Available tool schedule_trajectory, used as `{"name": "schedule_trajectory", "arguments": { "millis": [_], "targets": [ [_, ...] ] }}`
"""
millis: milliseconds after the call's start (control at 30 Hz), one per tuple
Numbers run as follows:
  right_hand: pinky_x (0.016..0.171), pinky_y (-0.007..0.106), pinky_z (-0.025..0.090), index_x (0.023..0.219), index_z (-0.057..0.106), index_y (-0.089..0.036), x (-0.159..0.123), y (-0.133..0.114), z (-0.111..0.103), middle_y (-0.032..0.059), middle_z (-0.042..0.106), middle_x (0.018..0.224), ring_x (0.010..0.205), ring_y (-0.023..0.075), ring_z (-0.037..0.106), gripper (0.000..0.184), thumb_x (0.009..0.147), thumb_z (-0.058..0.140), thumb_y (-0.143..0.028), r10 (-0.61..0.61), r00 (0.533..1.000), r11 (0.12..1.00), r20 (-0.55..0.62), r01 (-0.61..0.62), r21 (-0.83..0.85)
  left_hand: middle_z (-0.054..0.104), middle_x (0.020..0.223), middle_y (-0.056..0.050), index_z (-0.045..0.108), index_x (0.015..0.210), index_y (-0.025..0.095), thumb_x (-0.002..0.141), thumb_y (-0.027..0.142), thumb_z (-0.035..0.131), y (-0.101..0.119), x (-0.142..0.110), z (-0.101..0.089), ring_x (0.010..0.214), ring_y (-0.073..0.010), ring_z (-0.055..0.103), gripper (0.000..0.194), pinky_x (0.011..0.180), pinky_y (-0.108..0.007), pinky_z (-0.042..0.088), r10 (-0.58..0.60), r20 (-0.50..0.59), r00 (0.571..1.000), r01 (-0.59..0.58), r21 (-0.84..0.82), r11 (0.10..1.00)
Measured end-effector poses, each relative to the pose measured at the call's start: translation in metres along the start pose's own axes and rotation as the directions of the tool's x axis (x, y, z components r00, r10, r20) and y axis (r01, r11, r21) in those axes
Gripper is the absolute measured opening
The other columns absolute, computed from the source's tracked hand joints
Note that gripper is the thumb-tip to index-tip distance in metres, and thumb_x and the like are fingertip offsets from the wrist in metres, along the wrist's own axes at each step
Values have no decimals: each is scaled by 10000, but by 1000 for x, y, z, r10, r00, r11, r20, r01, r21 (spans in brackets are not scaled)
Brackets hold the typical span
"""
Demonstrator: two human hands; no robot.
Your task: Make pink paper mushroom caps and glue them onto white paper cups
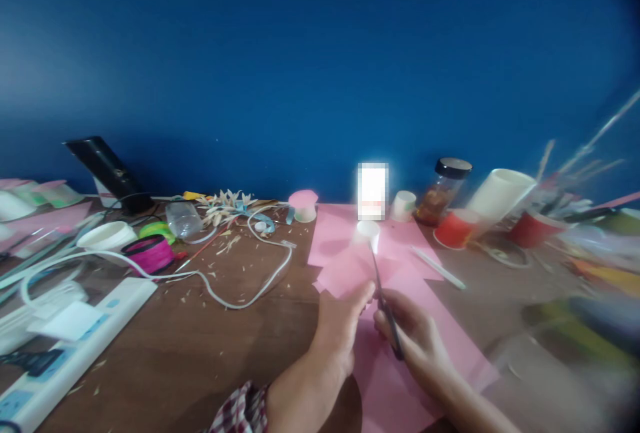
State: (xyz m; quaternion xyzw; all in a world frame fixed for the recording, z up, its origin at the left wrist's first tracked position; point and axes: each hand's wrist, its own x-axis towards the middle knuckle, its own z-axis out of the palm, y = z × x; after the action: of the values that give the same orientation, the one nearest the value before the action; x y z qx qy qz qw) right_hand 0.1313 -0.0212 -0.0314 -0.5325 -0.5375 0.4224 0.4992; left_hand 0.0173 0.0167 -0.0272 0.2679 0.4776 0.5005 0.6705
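Observation:
My left hand [340, 326] is closed on a piece of pink paper [346, 272], its thumb on top near the edge. In my right hand [417, 336] is a pair of dark scissors [379, 280], with the slim blades pointing away from me beside the paper. The tips end in front of a small white paper cup [369, 234]. Below both hands lie larger pink sheets [400, 393]. Whether the blades are on the paper's edge is hard to make out.
A lit phone screen [373, 190] stands against the blue wall. Nearby are a pink-topped cup [303, 205], a white pen [440, 268], a dark-lidded jar [443, 190] and a red cup [456, 228]. Leftward, a white cable [225, 300] and power strip [95, 343] lie among shavings.

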Motion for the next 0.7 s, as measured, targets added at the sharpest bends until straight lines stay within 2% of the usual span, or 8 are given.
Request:
{"name": "schedule_trajectory", "arguments": {
  "millis": [167, 567, 700],
  "targets": [
    [504, 236, 427, 1038, 630, -136, 0, 0, 0, 8, 572, 651, 567, 136, 515, 395, 778, 626, -433, 18, 1000, 999, 10, -18, 26, 696, 793, -100, 675, 853, 91, 586, 331, 780, 1, 0, 1, 731, -214, 649, 374, 634, -294, 499, 13, -14, 1000, -13, 8, 1000],
    [490, 247, 396, 1012, 621, -103, 1, -4, -4, -6, 524, 603, 540, 127, 479, 423, 771, 610, -452, 71, 997, 997, 14, -70, -7, 667, 777, -82, 665, 911, 90, 588, 309, 778, 6, 1, 1, 669, -165, 602, 406, 626, -278, 477, -8, -50, 999, 11, 62, 998],
    [470, 240, 371, 1015, 624, -103, 1, -4, -3, -22, 496, 570, 511, 115, 448, 432, 768, 612, -457, 96, 995, 995, 1, -96, -2, 638, 712, -54, 666, 841, 91, 587, 304, 777, 8, 1, 0, 634, -140, 572, 350, 607, -260, 462, 3, -5, 1000, -3, 33, 999]
  ]
}}
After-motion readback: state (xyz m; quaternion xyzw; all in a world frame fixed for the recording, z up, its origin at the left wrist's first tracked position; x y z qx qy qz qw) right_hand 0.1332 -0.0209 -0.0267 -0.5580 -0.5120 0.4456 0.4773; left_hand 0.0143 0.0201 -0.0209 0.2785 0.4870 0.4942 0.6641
